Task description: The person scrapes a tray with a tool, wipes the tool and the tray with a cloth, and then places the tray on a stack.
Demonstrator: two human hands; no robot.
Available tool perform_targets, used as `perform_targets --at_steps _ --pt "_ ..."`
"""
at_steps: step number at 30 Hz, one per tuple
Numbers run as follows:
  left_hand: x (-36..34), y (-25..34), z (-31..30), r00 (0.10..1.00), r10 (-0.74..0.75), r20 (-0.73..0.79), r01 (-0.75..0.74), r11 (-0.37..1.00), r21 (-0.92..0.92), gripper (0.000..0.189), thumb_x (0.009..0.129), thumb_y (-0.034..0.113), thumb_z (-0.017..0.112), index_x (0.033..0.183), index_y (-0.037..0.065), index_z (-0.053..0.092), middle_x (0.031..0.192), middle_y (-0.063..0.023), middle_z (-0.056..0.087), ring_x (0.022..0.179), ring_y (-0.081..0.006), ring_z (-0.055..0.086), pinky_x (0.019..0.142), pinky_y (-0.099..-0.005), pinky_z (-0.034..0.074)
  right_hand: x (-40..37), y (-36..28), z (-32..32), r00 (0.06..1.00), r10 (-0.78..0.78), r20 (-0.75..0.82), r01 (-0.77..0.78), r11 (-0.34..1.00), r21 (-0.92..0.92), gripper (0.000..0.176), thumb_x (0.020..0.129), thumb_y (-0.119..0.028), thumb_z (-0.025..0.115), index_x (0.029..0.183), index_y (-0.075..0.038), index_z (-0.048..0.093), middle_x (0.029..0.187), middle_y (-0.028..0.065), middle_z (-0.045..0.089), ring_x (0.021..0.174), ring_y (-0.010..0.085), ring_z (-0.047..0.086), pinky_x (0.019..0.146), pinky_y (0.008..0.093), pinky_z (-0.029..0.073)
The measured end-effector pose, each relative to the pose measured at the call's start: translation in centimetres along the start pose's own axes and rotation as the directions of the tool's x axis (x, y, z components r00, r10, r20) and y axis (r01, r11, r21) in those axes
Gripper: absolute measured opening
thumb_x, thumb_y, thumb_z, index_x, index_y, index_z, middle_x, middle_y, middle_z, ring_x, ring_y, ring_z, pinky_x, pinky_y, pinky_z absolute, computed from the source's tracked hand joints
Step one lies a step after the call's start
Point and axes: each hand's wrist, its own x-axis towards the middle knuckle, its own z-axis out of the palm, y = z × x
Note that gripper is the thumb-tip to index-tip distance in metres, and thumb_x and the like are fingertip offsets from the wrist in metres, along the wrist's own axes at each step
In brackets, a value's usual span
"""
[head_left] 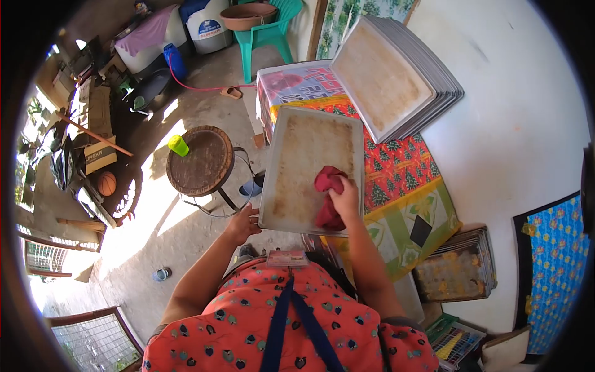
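A flat rectangular baking tray (310,142), stained brown across its surface, is in front of me, partly over the table's edge. At its near left corner, my left hand (243,224) is closed on the rim, some fingers hidden. My right hand (345,197) grips a dark red cloth (327,214), which is pressed against the near right part of the tray. Behind it to the right, a tall stack of similar trays (387,80) leans on the table.
A patterned tablecloth (400,173) covers the table. To the left stands a round stool (201,161) with a green cup (178,145) on it. More stained trays (452,273) stand lower right by the wall. A green chair (266,43) holds a brown basin (248,17).
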Motion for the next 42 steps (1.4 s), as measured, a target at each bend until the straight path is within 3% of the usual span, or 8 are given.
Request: perform_targets --at_steps 7,14,21,25,27,35,38,42 --pt "0.2 -0.3 1.0 0.999 -0.027 0.038 0.033 0.986 -0.164 0.068 0.097 0.053 0.026 0.132 -0.003 0.041 0.107 -0.0128 0.061 0.097 -0.0274 0.059 0.094 -0.0422 0.042 6.3 6.6 -4.1 0.987 0.161 -0.022 -0.148 0.949 0.277 0.05 0.068 -0.02 0.074 0.115 -0.01 0.06 0.106 0.0166 0.058 0.099 0.0363 0.054 0.086 0.0445 0.045" --pt "-0.1 -0.5 2.2 0.999 0.045 0.019 -0.036 0.943 -0.33 0.089 0.092 0.066 0.019 0.125 -0.011 0.047 0.116 -0.0173 0.06 0.105 -0.0256 0.058 0.1 -0.0382 0.038 1.5 -0.1 3.7 0.998 0.006 -0.06 -0.036 0.854 -0.519 0.053 0.077 -0.04 0.064 0.124 -0.018 0.054 0.122 0.0139 0.049 0.105 0.0373 0.047 0.089 0.0498 0.04" --pt "-1.1 0.1 3.3 0.994 0.11 0.011 -0.082 0.801 -0.593 0.086 0.089 0.069 0.021 0.133 -0.001 0.041 0.126 -0.0158 0.054 0.117 -0.0278 0.051 0.104 -0.0428 0.033 -5.2 -11.9 11.9 0.906 -0.358 0.225 0.328 0.931 0.161 0.046 0.076 -0.027 0.066 0.12 -0.015 0.056 0.116 0.0125 0.052 0.106 0.0337 0.05 0.09 0.0458 0.042" --pt "-1.4 -0.5 2.7 0.993 0.104 0.052 -0.039 0.719 -0.694 0.089 0.084 0.075 0.022 0.14 0.007 0.034 0.141 -0.0172 0.039 0.13 -0.035 0.037 0.109 -0.0504 0.025 -4.7 -13.1 11.5 0.576 0.04 0.817 -0.803 -0.162 0.574 0.042 0.079 -0.013 0.063 0.12 -0.007 0.053 0.105 0.0097 0.06 0.096 0.025 0.06 0.085 0.0381 0.049" --pt "-1.9 0.4 2.5 0.996 -0.092 0.012 0.076 0.726 -0.684 0.094 0.082 0.078 0.021 0.144 0.006 0.025 0.145 -0.0201 0.032 0.131 -0.0432 0.032 0.109 -0.0552 0.019 -2.6 -12.4 8.1 0.642 -0.018 0.767 -0.748 -0.237 0.62 0.038 0.08 -0.009 0.062 0.116 -0.002 0.054 0.1 0.0074 0.063 0.088 0.0194 0.063 0.079 0.0325 0.052" --pt "0.4 0.3 0.8 0.956 -0.257 0.141 0.261 0.965 -0.013 0.097 0.082 0.078 0.012 0.145 0.004 0.023 0.134 -0.0188 0.047 0.132 -0.0444 0.028 0.107 -0.0622 0.003 -0.2 0.1 -5.6 0.781 0.576 0.241 -0.399 0.164 0.902 0.041 0.077 -0.015 0.07 0.113 -0.001 0.057 0.102 0.0103 0.062 0.092 0.0215 0.062 0.079 0.0352 0.051" --pt "0.7 0.4 1.3 0.949 -0.285 0.138 0.28 0.958 0.056 0.098 0.082 0.079 0.009 0.143 0.005 0.029 0.133 -0.0176 0.049 0.132 -0.0434 0.029 0.106 -0.0631 0.0 -3.6 5.5 -5.4 0.864 0.394 -0.315 -0.268 0.888 0.374 0.048 0.081 -0.021 0.068 0.119 0.003 0.052 0.115 0.0152 0.056 0.107 0.0257 0.055 0.092 0.0412 0.044" --pt "0.8 0.4 1.6 0.935 -0.29 0.203 0.271 0.955 0.117 0.096 0.082 0.078 0.008 0.142 0.009 0.034 0.134 -0.0154 0.048 0.134 -0.0398 0.028 0.106 -0.0621 0.0 -7.9 3.0 -1.1 0.963 0.119 -0.24 -0.188 0.94 -0.285 0.052 0.08 -0.023 0.066 0.125 -0.004 0.048 0.121 0.0232 0.047 0.113 0.0408 0.044 0.098 0.0498 0.034"
